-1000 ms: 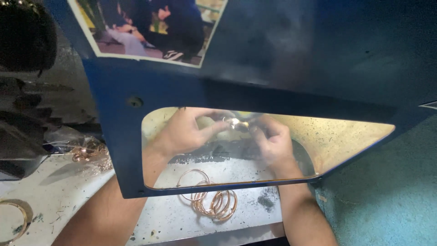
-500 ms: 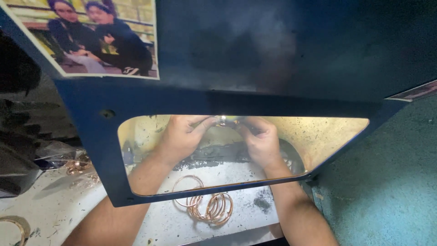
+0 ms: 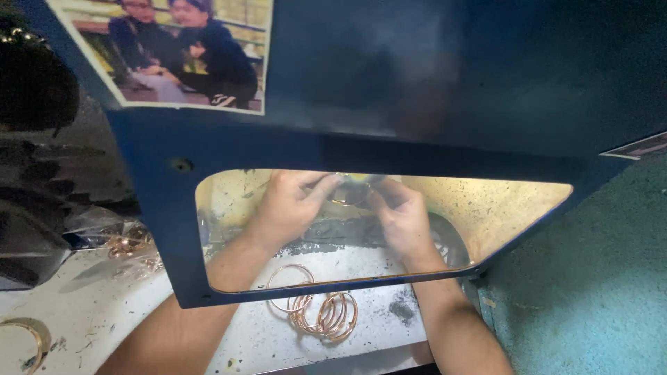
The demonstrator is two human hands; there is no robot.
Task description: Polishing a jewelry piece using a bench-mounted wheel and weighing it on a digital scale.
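At the upper middle of the frame, behind the clear window of a dark blue guard, both hands pinch one thin metal ring between fingertips. The left hand grips its left side, the right hand its right. Below them, on the speckled white bench, lies one loose pile of copper-coloured bangles; their exact count is unclear. One photograph is stuck at the upper left.
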